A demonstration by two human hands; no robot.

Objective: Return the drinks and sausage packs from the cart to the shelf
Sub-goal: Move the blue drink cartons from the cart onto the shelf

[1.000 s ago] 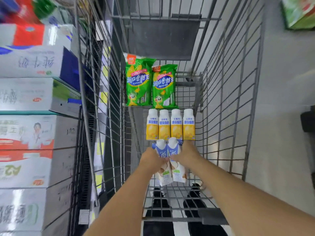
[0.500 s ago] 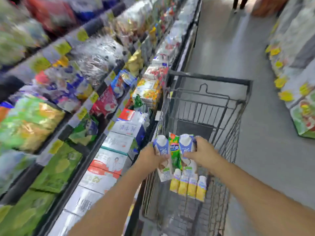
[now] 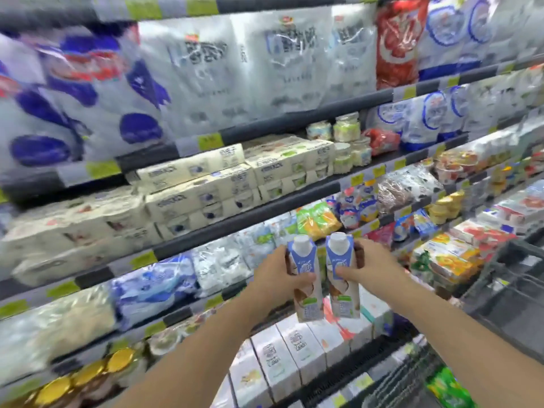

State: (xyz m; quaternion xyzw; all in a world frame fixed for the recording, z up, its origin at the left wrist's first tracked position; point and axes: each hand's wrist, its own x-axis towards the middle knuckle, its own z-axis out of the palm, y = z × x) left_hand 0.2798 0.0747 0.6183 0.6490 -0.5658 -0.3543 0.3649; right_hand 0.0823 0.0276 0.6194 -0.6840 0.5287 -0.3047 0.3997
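While both arms reach toward the shelf (image 3: pixel 206 228), each hand holds one carton upright — the left hand (image 3: pixel 276 278) wraps its fingers around the left carton (image 3: pixel 306 278), the right hand (image 3: pixel 371 272) around the right carton (image 3: pixel 341 272). The cartons stand side by side, almost touching, in front of the stocked shelf.

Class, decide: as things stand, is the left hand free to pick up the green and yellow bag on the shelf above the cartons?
Probably not: the left hand already grips a carton, though nothing blocks the bag.
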